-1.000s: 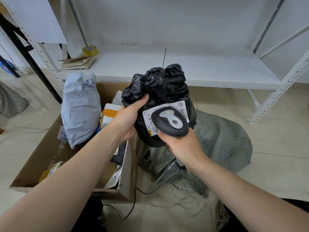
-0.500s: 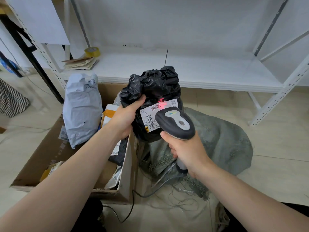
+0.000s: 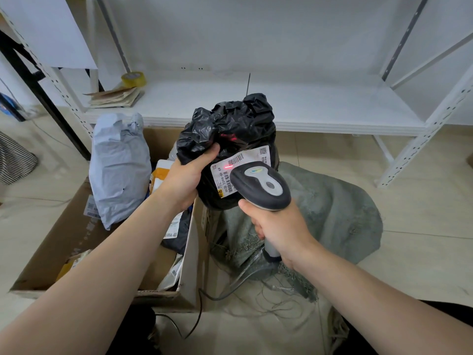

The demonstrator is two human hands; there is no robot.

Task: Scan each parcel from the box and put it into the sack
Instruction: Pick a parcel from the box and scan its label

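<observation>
Pale floor tiles [image 3: 422, 213] and a low white shelf [image 3: 294, 106] frame the work.

The left hand [image 3: 186, 180] curls its thumb [image 3: 214, 152] over crumpled plastic. Its other fingers are hidden behind the black parcel [image 3: 238, 121], which it grips in the air above the gap between box and sack. The right hand [image 3: 279, 226] has its fingers [image 3: 256, 228] wrapped tight round the handle of the scanner [image 3: 261, 185]. The scanner's head sits just in front of the label [image 3: 252, 155] and covers its five o'clock corner.

The red line falls at the label's nine o'clock edge, and a second glow shows on bare plastic at twelve o'clock. The beam may therefore miss the barcode, and the parcel could go on unscanned. The label also lies creased on soft wrapping, which could spoil a read.

The grip is mostly on loose plastic, so the parcel might slide or twist out of it.

At four o'clock from the parcel the sack [image 3: 332, 206] lies slumped with no open mouth showing. A one-handed drop could land on top of it instead of inside.

At six o'clock the cable [image 3: 199, 303] runs among the sack's frayed threads and could snag.

The box [image 3: 76, 239] at eight o'clock holds more parcels, including an upright grey parcel [image 3: 120, 170] that a passing forearm could topple.
</observation>
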